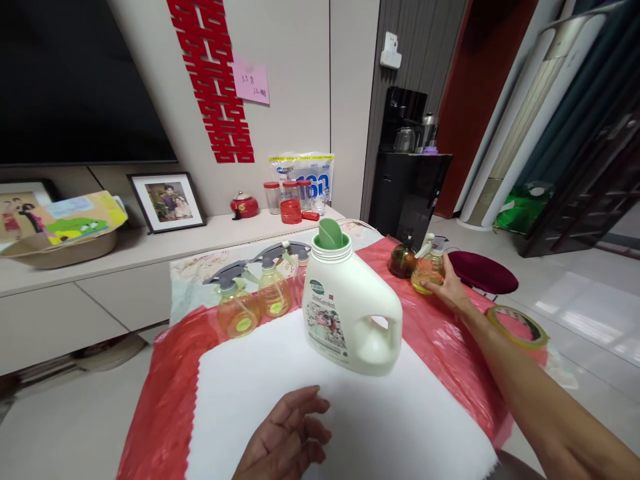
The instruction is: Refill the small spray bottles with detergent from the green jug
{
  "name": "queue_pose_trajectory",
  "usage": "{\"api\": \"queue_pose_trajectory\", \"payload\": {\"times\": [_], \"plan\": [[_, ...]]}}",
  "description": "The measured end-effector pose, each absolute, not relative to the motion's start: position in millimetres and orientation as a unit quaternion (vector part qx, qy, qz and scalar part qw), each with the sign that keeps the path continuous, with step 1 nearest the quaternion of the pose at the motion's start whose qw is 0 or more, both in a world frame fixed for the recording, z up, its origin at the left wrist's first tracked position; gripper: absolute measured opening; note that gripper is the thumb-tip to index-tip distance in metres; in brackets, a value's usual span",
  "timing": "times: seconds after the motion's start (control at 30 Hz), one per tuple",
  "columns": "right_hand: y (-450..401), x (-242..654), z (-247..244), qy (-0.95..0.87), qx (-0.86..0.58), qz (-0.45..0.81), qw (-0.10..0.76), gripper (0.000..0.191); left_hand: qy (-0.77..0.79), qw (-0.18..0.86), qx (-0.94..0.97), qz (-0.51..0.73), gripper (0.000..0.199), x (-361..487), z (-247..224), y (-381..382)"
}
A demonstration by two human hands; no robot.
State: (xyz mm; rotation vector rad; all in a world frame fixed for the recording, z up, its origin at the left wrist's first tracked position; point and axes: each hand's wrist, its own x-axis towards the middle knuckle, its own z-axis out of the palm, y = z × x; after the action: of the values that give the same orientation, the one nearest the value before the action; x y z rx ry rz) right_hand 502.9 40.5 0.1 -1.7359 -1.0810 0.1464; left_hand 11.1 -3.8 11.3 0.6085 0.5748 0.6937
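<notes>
My right hand [447, 288] is wrapped round a yellow spray bottle [428, 272] at the right side of the red-covered table. Beside that bottle stands a dark amber bottle [402, 260]. Palm up, my left hand [293, 433] hovers over the white cloth [240, 393] with fingers loosely curled and apart, holding nothing. A large white detergent jug [350, 313] stands upright on the cloth, with a green piece [331, 235] in its open mouth. To its left are a yellow spray bottle [238, 310], another yellow spray bottle [273, 290] and a pinkish bottle [299, 272], partly hidden by the jug.
Red plastic [170, 367] covers the table round the cloth. A roll of tape [517, 327] lies near my right forearm. Red-lidded jars [272, 198], a red pot [244, 205] and a framed photo [167, 201] stand on the cabinet behind. A dark red stool [483, 272] is beyond the table.
</notes>
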Motion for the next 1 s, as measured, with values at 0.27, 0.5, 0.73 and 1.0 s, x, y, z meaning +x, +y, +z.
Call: {"api": "queue_pose_trajectory", "payload": {"times": [0.27,0.5,0.73,1.0], "plan": [[-20.4,458.9,34.0,-0.375,-0.785,0.012,0.494,0.111,0.252,0.843,0.313,0.357,0.044,16.2,21.3,-13.3],[-54.4,371.0,115.1,-0.412,-0.702,-0.019,0.581,0.051,0.236,0.848,0.308,0.361,0.049,18.6,27.2,-13.7],[-41.4,247.0,225.0,-0.643,-0.566,-0.119,0.503,0.023,0.222,0.852,0.298,0.367,0.046,15.8,28.0,-16.6],[69.2,153.2,267.8,-0.734,-0.658,-0.141,0.097,0.039,0.201,0.858,0.286,0.377,0.046,16.2,25.1,-17.4]]}}
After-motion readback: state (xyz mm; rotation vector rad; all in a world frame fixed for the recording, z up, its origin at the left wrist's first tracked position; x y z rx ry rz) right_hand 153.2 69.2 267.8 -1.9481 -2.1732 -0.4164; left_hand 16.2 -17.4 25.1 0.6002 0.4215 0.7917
